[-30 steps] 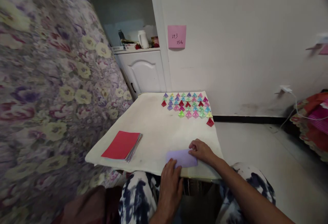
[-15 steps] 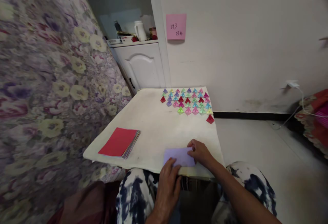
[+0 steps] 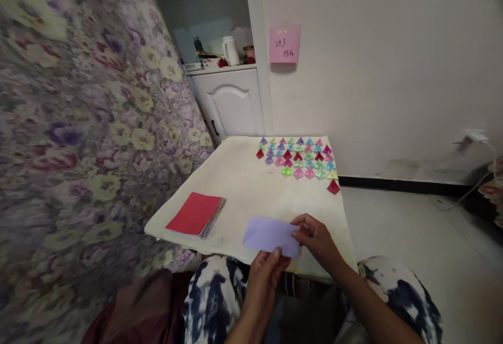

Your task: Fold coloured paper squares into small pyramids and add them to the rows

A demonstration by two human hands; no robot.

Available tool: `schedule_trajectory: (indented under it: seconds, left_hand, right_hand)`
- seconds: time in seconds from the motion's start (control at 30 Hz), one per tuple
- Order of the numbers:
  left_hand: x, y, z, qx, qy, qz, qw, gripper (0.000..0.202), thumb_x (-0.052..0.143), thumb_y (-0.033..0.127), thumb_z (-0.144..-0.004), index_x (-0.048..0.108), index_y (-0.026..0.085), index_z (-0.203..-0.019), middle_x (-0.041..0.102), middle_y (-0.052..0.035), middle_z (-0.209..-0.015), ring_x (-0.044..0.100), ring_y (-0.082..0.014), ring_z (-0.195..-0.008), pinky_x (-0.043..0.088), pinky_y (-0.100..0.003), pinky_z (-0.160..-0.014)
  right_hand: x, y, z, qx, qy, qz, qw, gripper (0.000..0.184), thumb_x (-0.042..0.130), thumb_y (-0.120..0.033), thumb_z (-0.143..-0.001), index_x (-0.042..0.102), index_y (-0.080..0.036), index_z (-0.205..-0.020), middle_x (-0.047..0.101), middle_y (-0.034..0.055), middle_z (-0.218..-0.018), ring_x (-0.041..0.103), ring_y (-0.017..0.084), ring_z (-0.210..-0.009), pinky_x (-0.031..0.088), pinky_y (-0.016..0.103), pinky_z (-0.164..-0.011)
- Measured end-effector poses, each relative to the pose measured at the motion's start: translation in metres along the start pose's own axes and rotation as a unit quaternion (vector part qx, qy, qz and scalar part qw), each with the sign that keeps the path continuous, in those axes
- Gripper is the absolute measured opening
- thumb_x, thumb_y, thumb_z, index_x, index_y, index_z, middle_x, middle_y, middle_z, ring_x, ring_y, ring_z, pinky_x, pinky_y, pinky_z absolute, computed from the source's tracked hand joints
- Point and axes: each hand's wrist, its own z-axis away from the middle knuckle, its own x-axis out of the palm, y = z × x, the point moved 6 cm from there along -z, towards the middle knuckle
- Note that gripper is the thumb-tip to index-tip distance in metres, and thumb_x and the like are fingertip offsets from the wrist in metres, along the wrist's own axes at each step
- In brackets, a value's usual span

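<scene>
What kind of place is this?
Probably a room in a home, used for paper folding. A white cupboard with a white jug stands behind, purple flowered fabric sits alongside, a cream table holds small folded coloured paper shapes, and the left hand and right hand hold a lilac paper sheet.

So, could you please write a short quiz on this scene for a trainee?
1. True or false: the left hand and right hand both hold the lilac paper.
2. The red paper stack lies: A) near the table's left edge; B) on the floor; C) on the cupboard.
3. Fill in: the small folded shapes sit at the table's ___ right corner.
Key: 1 true; 2 A; 3 far.
</scene>
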Motion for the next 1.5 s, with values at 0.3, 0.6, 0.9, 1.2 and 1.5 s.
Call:
schedule_trajectory:
  seconds: [0.3,0.6,0.9,1.2,1.5]
  left_hand:
    - [-0.002,0.015,-0.027,0.03,0.065,-0.018,0.997,0.033,0.071,0.022,-0.068,0.062,0.015,-0.099,0.069,-0.0057,-0.09,0.065,-0.0189,-0.074,0.053,-0.028,-0.059]
    - [0.015,0.03,-0.047,0.027,0.014,-0.025,0.999,0.034,0.07,0.022,-0.068,0.062,0.013,-0.1,0.067,-0.0048,-0.082,0.062,-0.0157,-0.065,0.046,-0.022,-0.047]
    - [0.04,0.06,-0.069,0.019,-0.039,-0.028,0.999,0.036,0.068,0.023,-0.07,0.06,0.016,-0.105,0.066,-0.0038,-0.086,0.06,-0.0138,-0.066,0.045,-0.022,-0.049]
    - [0.053,0.074,-0.102,0.023,-0.057,-0.049,0.997,0.025,0.067,0.029,-0.071,0.063,0.011,-0.088,0.063,-0.0025,-0.07,0.056,-0.0123,-0.059,0.044,-0.022,-0.048]
    - [0.041,0.053,-0.101,-0.014,-0.063,-0.058,0.996,0.019,0.066,0.029,-0.071,0.06,0.012,-0.076,0.057,0.0012,-0.054,0.05,-0.009,-0.044,0.037,-0.02,-0.041]
  right_hand:
    - [-0.006,-0.017,0.002,-0.008,0.048,0.021,0.999,0.021,0.06,-0.024,-0.074,0.056,-0.019,-0.094,0.058,-0.0007,-0.074,0.057,0.013,-0.065,0.046,0.024,-0.058]
    - [-0.013,-0.025,-0.004,-0.025,0.092,-0.008,0.995,0.015,0.054,-0.027,-0.081,0.054,-0.019,-0.094,0.058,-0.0005,-0.071,0.056,0.012,-0.06,0.048,0.025,-0.058]
    - [-0.018,-0.061,-0.022,-0.127,0.007,0.104,0.986,0.038,0.051,-0.02,-0.082,0.052,-0.028,-0.118,0.056,0.0042,-0.108,0.062,0.013,-0.074,0.052,0.03,-0.071]
    - [-0.012,-0.068,-0.065,-0.175,-0.018,0.184,0.967,0.023,0.05,-0.012,-0.079,0.067,-0.023,-0.088,0.054,-0.0002,-0.072,0.052,0.011,-0.063,0.04,0.022,-0.056]
    - [-0.011,-0.044,-0.066,-0.114,-0.025,0.156,0.981,0.024,0.051,-0.013,-0.077,0.067,-0.024,-0.091,0.063,0.0012,-0.08,0.058,0.015,-0.073,0.044,0.025,-0.063]
